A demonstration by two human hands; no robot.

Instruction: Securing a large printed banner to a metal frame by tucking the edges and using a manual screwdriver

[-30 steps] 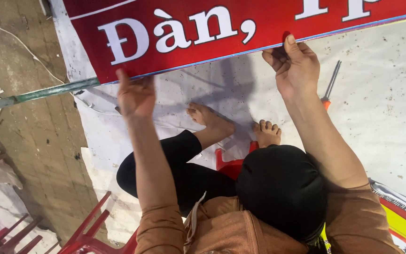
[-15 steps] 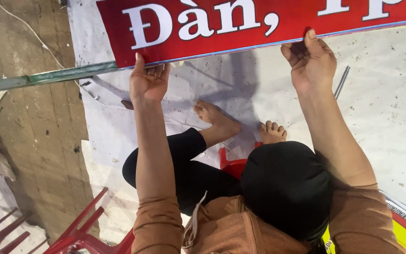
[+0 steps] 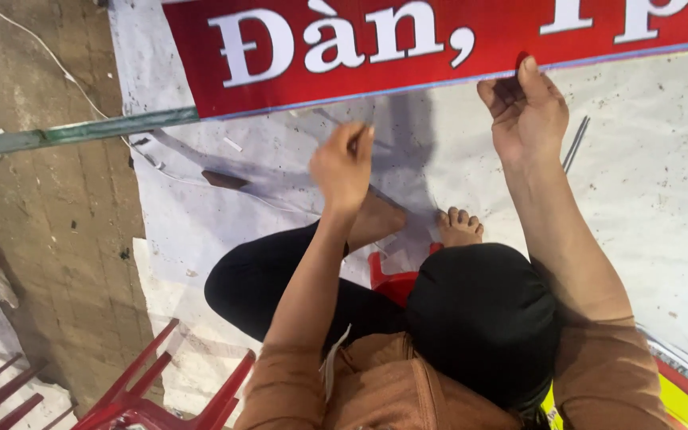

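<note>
One red banner (image 3: 439, 48) with white letters lies on one white sheet (image 3: 646, 199) over brick floor; the right hand (image 3: 525, 107) pinches its lower edge, the left hand (image 3: 342, 167), loosely curled and empty, hovers just below it.

Brick floor (image 3: 49, 239) (dusty), red plastic chair (image 3: 161, 394).
</note>
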